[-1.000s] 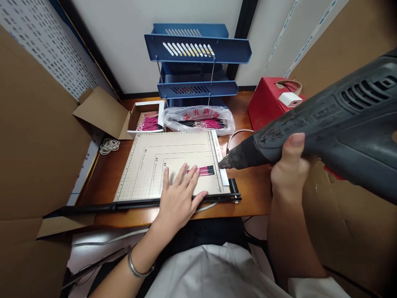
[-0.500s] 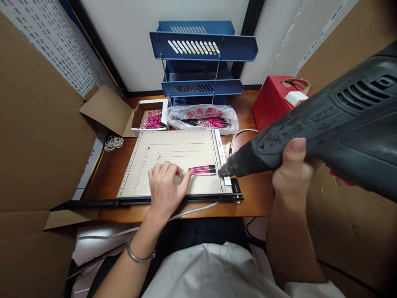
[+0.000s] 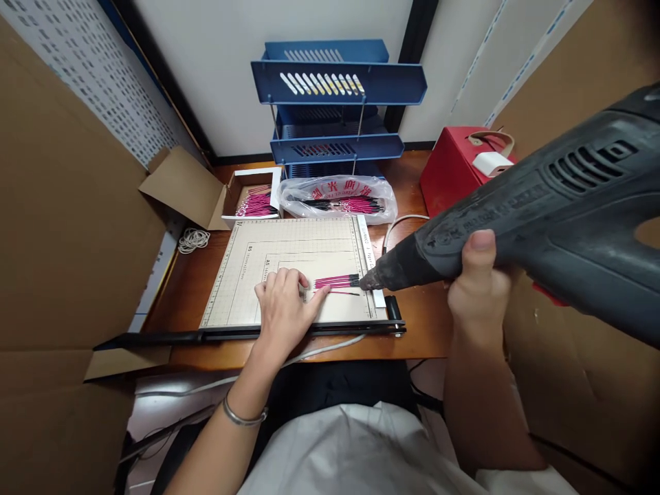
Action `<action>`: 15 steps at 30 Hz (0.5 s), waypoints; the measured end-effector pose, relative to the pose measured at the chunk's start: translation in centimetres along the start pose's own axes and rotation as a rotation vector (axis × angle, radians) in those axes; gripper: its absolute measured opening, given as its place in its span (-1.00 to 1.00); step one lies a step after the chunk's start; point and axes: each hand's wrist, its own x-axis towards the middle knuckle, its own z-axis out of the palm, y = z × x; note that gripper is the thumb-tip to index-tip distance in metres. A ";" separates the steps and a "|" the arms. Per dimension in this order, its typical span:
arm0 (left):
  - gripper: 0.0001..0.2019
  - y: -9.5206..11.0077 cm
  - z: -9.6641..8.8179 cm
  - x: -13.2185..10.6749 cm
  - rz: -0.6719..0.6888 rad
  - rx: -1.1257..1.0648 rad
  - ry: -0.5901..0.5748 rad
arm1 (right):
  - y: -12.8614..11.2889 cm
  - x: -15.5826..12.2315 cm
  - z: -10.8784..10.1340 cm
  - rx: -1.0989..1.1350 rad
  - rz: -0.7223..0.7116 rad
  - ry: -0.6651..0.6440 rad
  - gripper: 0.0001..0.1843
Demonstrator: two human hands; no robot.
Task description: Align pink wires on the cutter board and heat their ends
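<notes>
The right hand [image 3: 477,285] is clenched round a dark heat gun [image 3: 520,213], nozzle just beside the black tips of pink wires [image 3: 336,281]; the left hand [image 3: 282,309], fingers curled, pins their other ends on the cutting board [image 3: 289,247] on the surface [image 3: 423,323].

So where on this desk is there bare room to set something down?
Bare wood lies between the rubber bands and the cutting board's left edge, and right of the board below the red box. The board's left half is free. Crowded: around the pink wires, where the left hand and heat gun nozzle meet, and the back row.
</notes>
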 end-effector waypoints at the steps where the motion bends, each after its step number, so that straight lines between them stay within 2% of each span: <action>1: -0.62 0.0 0.1 0.0 0.005 0.010 0.006 | -0.2 0.0 0.1 -0.002 -0.006 0.017 -0.40; 4: -0.61 0.1 0.2 0.1 0.019 0.019 0.010 | -1.0 0.0 0.3 -0.040 -0.004 0.061 -0.39; 8: -0.62 0.4 0.0 0.5 0.004 0.027 -0.003 | -1.4 -0.1 0.2 -0.036 0.008 0.013 -0.43; 15: -0.67 0.4 -0.3 1.1 -0.009 0.022 -0.064 | -0.7 0.4 0.4 0.008 0.012 0.037 -0.40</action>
